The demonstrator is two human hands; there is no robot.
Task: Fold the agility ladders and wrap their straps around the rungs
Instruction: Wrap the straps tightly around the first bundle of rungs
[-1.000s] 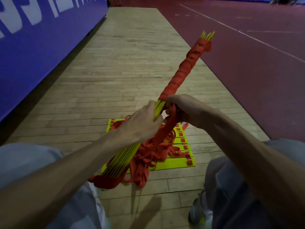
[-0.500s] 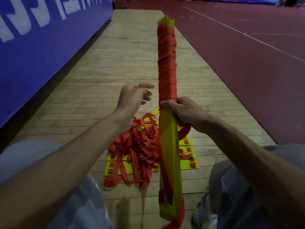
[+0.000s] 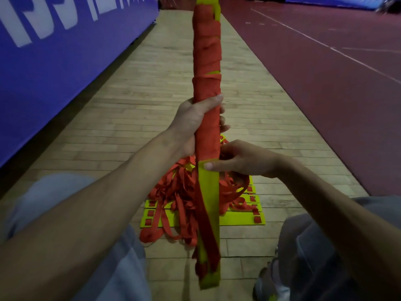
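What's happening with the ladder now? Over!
Left hand grips the rung bundle upright. Right hand pinches it at the wrap's lower edge. Strap covers the upper part; loose strap pile lies on the floor behind.

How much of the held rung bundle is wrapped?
Partly wrapped: red strap covers the rungs down to the right hand; below it, bare yellow shows.

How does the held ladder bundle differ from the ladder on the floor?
The held bundle stands upright, gripped by the left hand and right hand; the floor ladder lies flat, untouched. The held bundle's upper part is tightly wrapped in strap; the floor ladder's rungs are unwrapped, with loose straps heaped on them. Both have yellow rungs and orange-red straps.
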